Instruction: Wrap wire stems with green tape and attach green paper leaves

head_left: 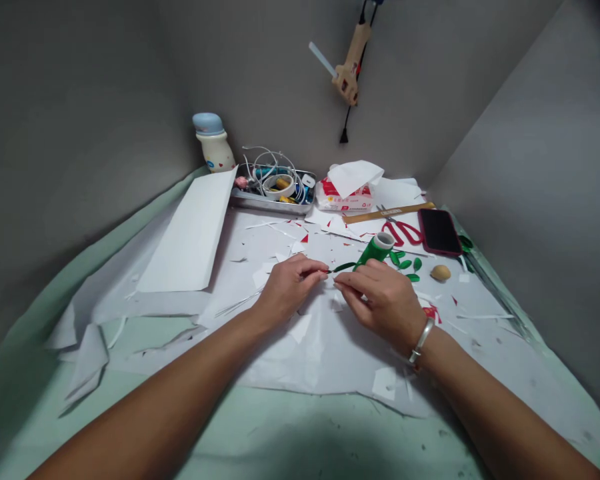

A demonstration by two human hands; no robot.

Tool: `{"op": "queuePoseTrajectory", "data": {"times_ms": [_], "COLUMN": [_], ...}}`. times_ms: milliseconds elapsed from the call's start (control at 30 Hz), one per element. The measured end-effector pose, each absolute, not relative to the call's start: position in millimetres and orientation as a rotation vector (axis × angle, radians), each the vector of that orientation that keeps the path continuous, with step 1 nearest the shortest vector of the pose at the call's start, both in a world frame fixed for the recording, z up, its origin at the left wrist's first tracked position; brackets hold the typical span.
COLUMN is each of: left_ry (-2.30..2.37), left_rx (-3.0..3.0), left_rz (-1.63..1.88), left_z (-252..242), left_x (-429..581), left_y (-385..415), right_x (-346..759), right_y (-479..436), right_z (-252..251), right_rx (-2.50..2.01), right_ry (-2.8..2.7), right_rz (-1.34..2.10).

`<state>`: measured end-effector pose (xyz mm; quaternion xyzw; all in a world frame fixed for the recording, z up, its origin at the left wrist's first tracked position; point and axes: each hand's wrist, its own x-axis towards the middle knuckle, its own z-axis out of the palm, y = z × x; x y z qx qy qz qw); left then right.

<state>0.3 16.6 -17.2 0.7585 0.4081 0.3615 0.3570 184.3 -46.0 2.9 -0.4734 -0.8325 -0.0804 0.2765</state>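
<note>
My left hand (291, 283) pinches a thin dark wire-like stem near its tip, fingers pressed together. My right hand (380, 297) is closed around a roll of green tape (376, 249), with a strip of the tape (344, 267) stretched toward the left fingertips. Both hands meet above white paper sheets (310, 347) on the table. Several small green leaf shapes (405, 263) lie just behind the right hand.
Red-handled scissors (404, 232), a wooden ruler (387, 213), a dark phone (439, 231) and a tissue pack (344, 193) lie at the back right. A metal tray (275, 200) of cables and tape, a bottle (213, 143) and a folded white sheet (193, 233) stand back left. A glue gun (351, 67) hangs on the wall.
</note>
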Motion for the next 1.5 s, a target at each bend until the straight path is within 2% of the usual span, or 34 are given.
{"op": "queuePoseTrajectory", "data": {"times_ms": [267,467,600,833,933,1067,1233,1367,1500], "left_ry": [0.959,0.794,0.753,0.683,0.596,0.638,0.828,1.051,1.089], "left_rx": [2.008,2.030,2.074,2.102,2.069,1.863,1.605,1.750,2.104], "left_rz": [0.800,0.695,0.649,0.556,0.515,0.592,0.800,0.902,0.835], "left_z": [-19.9,-13.1,-9.6,-10.7,-8.8,-7.0,-11.9,-15.3,-19.1], "left_x": [1.2,0.6,-0.4,-2.6,-3.0,-2.8,-1.3,1.0,1.7], "left_y": [17.1,15.6,14.7,15.5,14.2,13.4,17.5,18.9,16.4], "right_x": [192.4,195.2,197.1,201.9,203.0,199.7,192.5,189.4,191.5], "right_y": [-42.4,-35.6,-34.7,-32.8,-31.2,-30.9,-34.3,-37.7,-38.3], "right_z": [7.1,2.9,0.8,-2.8,-7.4,-14.4,-22.2,-23.0,-20.9], "right_rx": [-1.290,-1.266,-1.287,-1.340,-1.304,-1.346,-1.272,-1.176,-1.127], "right_ry": [-2.265,-2.096,-1.942,-1.653,-1.566,-1.565,-1.838,-2.092,-2.117], "right_rz": [-0.196,0.024,0.281,0.984,1.120,0.876,0.427,0.132,0.006]}}
